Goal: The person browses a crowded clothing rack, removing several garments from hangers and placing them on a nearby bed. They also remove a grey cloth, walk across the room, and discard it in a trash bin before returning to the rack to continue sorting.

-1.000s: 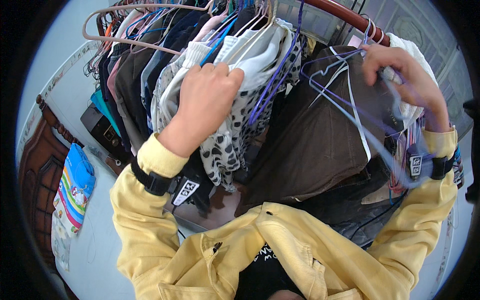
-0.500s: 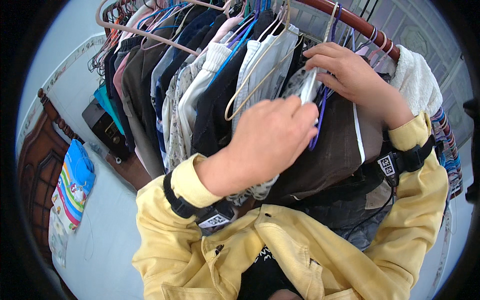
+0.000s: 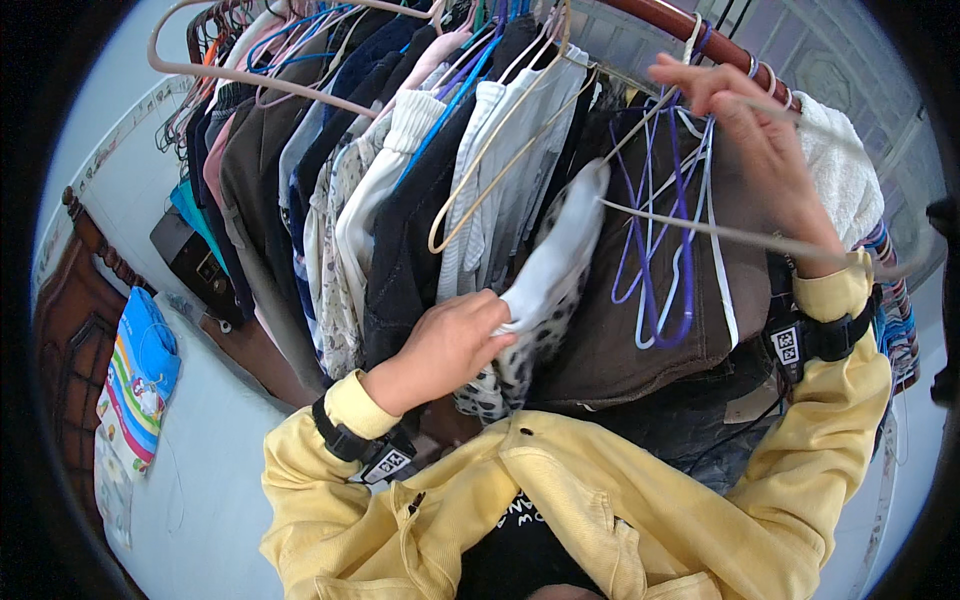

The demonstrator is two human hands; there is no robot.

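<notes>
Hands, two, bare, in yellow cuffs, logged from my remote view. Left hand (image 3: pixel 448 345): fingers closed together, gripping the pale edge of one garment. Spotted garment (image 3: pixel 555 265), one: white above, white with black spots below; it hung slantwise before me, between the clothes row and a brown garment (image 3: pixel 640 340). Right hand (image 3: pixel 755 140): raised near the rail, blurred, index finger extended; I could not tell how firmly the others pinched. Thin hanger (image 3: pixel 780 242), one, greyish beige, blurred: at the right hand, one corner against the garment's upper end.

Surroundings, as I recorded them. Rail (image 3: pixel 668 14): dark red, running across the top. Purple hanger (image 3: pixel 683 250), among white ones: in front of the brown garment. Towel (image 3: pixel 840 180): white, draped at the rail's right end. Pink hanger (image 3: pixel 255 82): large in my upper left. Bed (image 3: pixel 215 470): pale, lower left, with a carved wooden headboard (image 3: pixel 75 330) and a blue, rainbow-striped item (image 3: pixel 140 365) lying beside it.
</notes>
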